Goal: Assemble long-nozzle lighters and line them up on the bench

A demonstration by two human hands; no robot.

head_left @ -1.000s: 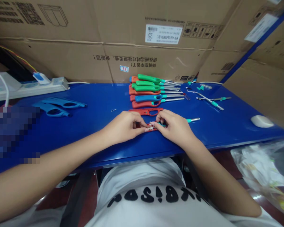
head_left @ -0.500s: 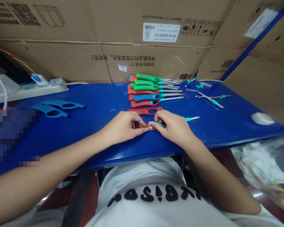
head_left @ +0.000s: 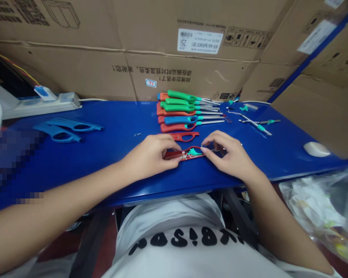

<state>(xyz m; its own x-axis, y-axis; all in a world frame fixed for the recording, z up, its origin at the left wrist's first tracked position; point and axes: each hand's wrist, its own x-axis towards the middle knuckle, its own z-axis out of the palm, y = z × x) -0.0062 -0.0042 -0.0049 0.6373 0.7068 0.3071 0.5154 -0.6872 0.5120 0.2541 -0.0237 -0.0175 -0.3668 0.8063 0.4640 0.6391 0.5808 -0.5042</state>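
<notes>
Nearest the camera was a white shirt (head_left: 176,239) w/ black print, and a clear plastic bag (head_left: 316,208) of scraps sat low at the right. Both forearms reached over the front edge of the blue table (head_left: 113,127).

The left hand (head_left: 152,156) was closed in a pinch on the left end of a red shell (head_left: 174,155), an open half of a lighter body lying flat on the table just past the front edge, btwn the 2 hands. The right hand (head_left: 232,158) was arched, its tips down on a teal piece (head_left: 195,151) seated in the shell and on the thin tube end beyond it. Whether it gripped or only pressed could not be told.

Judged from that, the step in hand was seating the inner parts in the open half. A next move would call for the left hand pinning the shell flat and a light, exact push from the right, since the small bits prob. pop out easily.

Just behind lay a 2nd red half (head_left: 181,136), empty, w/ 2 tiny screws (head_left: 137,134) to its left. Farther back were stacked lighters (head_left: 179,116) w/ green, red and blue handles, nozzles to the right. Loose tubes (head_left: 255,122) lay right of them, and a white rounded object (head_left: 316,148) near the right edge. 2 blue halves (head_left: 65,129) lay at far left, a power strip (head_left: 31,107) behind them. Cardboard boxes (head_left: 162,50) walled the back.
</notes>
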